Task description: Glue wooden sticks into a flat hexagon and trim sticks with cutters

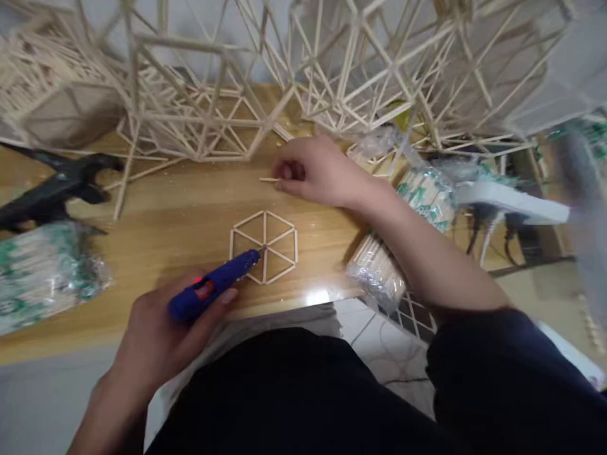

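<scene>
Apparently gluing, the left hand [164, 332] grips a blue plastic glue gun [215, 284] over a pale wooden-stick hexagon [264, 229] on the table's [190, 202] near side, the right hand [317, 170] pinching a thin wooden stick [268, 179] for careful placing.

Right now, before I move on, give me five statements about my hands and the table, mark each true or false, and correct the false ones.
1. The left hand holds the blue tool. True.
2. The right hand holds a short stick at its fingertips. True.
3. The stick hexagon has spokes that meet at its middle. True.
4. The blue tool points away from the stick hexagon. False: its tip is at the middle of the hexagon.
5. There are no bagged sticks on the right of the picture. False: bagged sticks lie there, by the right forearm.
</scene>
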The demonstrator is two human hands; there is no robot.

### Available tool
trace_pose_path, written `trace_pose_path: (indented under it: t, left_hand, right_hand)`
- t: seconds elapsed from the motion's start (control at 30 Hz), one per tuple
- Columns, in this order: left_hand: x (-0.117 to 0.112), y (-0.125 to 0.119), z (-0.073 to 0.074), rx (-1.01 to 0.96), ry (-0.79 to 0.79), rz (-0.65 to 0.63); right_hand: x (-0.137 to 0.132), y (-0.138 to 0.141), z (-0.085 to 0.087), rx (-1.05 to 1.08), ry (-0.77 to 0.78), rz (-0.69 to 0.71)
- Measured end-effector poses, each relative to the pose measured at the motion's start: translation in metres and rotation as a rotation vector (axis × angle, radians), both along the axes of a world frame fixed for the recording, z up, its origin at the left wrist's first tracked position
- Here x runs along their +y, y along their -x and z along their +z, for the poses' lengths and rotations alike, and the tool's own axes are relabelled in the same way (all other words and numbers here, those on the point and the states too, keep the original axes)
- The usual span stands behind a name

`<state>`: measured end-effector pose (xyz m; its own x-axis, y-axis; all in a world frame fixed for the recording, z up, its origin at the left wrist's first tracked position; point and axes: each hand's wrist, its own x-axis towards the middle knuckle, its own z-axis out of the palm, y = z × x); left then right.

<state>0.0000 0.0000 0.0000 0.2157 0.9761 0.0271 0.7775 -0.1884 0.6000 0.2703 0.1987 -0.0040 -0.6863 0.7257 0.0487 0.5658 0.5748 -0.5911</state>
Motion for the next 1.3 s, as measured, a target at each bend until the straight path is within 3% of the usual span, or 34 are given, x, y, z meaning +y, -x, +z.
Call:
trace_pose_path:
  t: [0.77, 1.3]
  left_hand:
    - [0.0041, 0.0024, -0.0064, -0.104, 0.073, 0.066]
    - [0.0025, 0.0044, -0.0044, -0.037, 0.056, 0.068]
  right_hand:
    - [0.0006, -0.001, -0.0048, 0.027, -0.012, 0.012]
    - [-0.0007, -0.0003, -0.0028, -0.016, -0.034, 0.022]
